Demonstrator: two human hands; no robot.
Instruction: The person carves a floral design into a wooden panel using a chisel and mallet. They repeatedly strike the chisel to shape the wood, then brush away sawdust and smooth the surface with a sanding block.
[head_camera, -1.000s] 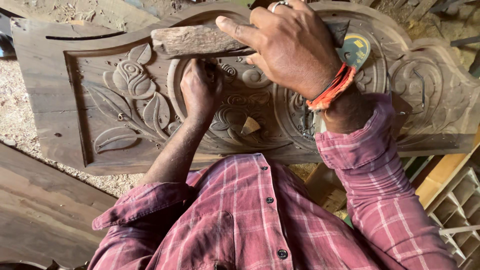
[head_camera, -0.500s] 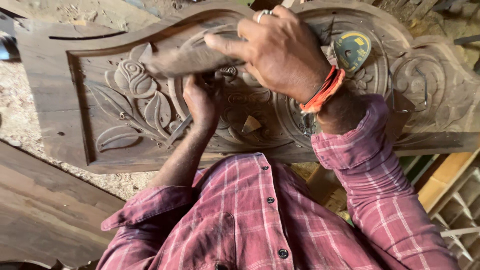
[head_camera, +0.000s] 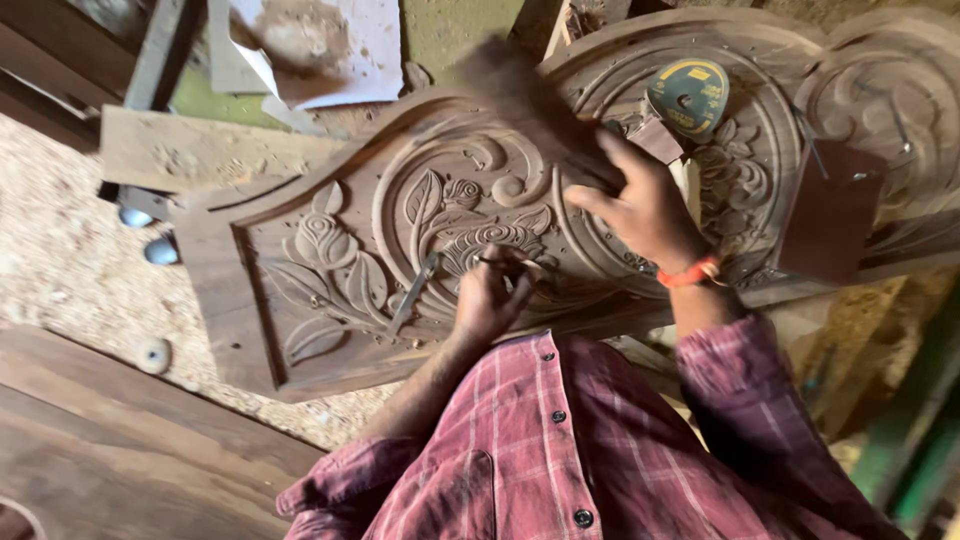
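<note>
The left hand (head_camera: 490, 300) is closed around a thin chisel (head_camera: 412, 295), holding it low and slanted so its tip rests on the carved wooden panel (head_camera: 300, 290) just beside a leaf, steady for a blow. Above and to its right, the right hand (head_camera: 645, 205) grips a motion-blurred wooden mallet (head_camera: 525, 95), raised over the chisel's handle, with a round abrasive disc (head_camera: 688, 95) lying just beyond its knuckles.
</note>
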